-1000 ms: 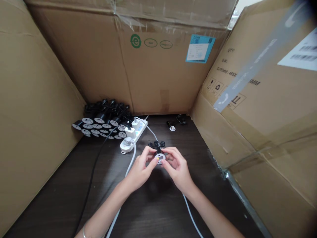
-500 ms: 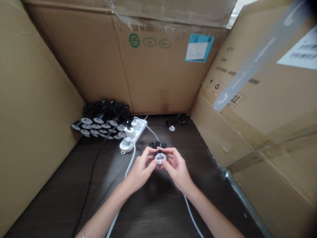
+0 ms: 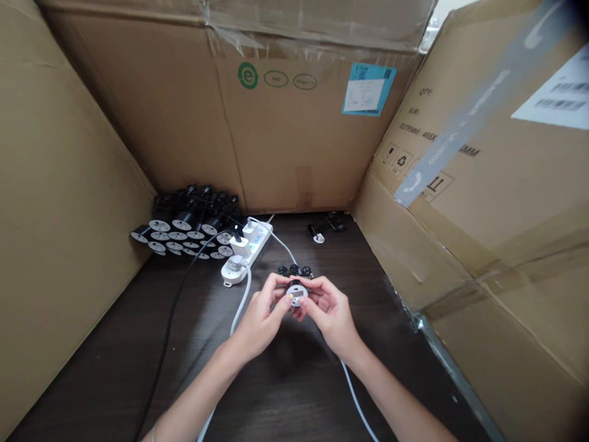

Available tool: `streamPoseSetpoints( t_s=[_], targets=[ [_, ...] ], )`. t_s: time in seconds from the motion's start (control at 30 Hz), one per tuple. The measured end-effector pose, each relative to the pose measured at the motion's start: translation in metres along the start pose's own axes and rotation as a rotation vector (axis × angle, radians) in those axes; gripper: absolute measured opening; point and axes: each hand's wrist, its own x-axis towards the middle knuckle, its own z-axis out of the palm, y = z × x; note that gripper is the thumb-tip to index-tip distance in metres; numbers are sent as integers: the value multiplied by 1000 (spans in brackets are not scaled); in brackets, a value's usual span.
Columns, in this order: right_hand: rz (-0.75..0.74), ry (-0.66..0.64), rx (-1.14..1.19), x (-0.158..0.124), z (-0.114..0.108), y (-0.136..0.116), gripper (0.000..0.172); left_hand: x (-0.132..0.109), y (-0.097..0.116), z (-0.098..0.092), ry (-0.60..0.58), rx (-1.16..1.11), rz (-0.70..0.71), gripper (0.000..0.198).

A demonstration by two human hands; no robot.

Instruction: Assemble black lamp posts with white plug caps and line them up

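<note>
Gripping device (image 3: 297,293), left hand (image 3: 265,312) opposite right hand (image 3: 332,312)

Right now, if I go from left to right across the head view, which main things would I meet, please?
Left box → pile of black devices → left hand → held device → right hand → right box.

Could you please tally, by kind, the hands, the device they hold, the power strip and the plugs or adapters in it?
Hands: 2
Held device: 1
Power strip: 1
Plugs or adapters: 3
Total: 7
</note>
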Motion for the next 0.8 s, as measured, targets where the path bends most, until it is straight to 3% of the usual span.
streamPoseSetpoints(
  t_s=[0.27, 0.63, 0.8],
  targets=[
    [-76, -60, -29, -2, -4, 3, 11, -1, -2, 1, 64, 90, -15, 20],
    [-222, -3, -266, -4, -6, 10, 11, -2, -1, 2, 64, 173, -17, 16],
    [-196, 20, -281, -5, -5, 7, 10, -2, 1, 4, 79, 124, -21, 17]
  ],
)
